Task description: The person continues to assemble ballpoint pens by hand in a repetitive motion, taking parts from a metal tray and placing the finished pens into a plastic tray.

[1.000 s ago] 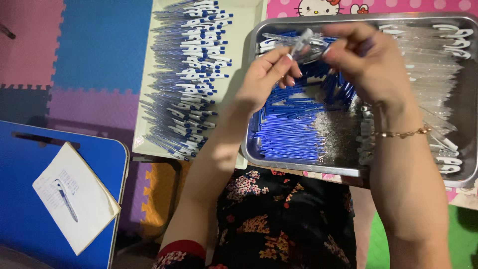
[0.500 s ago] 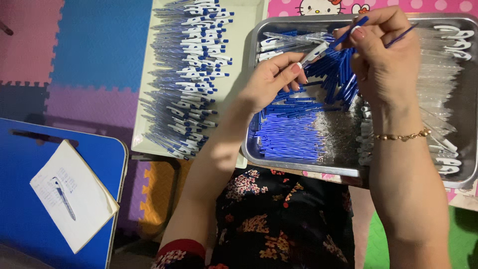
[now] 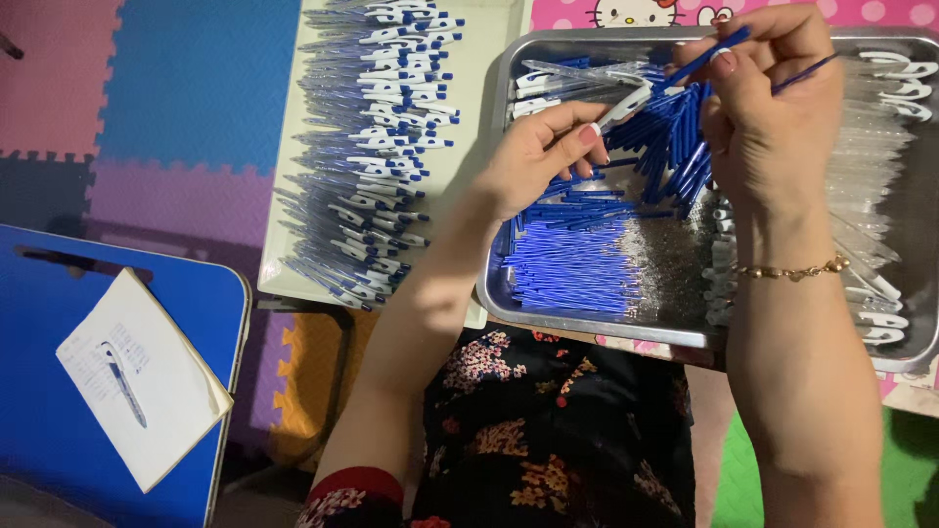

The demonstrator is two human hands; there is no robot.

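The person is putting pens together. The left hand (image 3: 536, 156) pinches a clear pen barrel (image 3: 626, 104) by its white end. The right hand (image 3: 773, 108) is closed on a bunch of blue refills (image 3: 685, 137), one lifted, maybe aimed at the barrel. Both hands hover over the metal tray (image 3: 685, 337). Next, the thin refill likely needs lining up with the barrel's small opening. Finished pens (image 3: 377, 147) lie left of the left hand.

Pens (image 3: 377, 147) left of tray (image 3: 587, 330)
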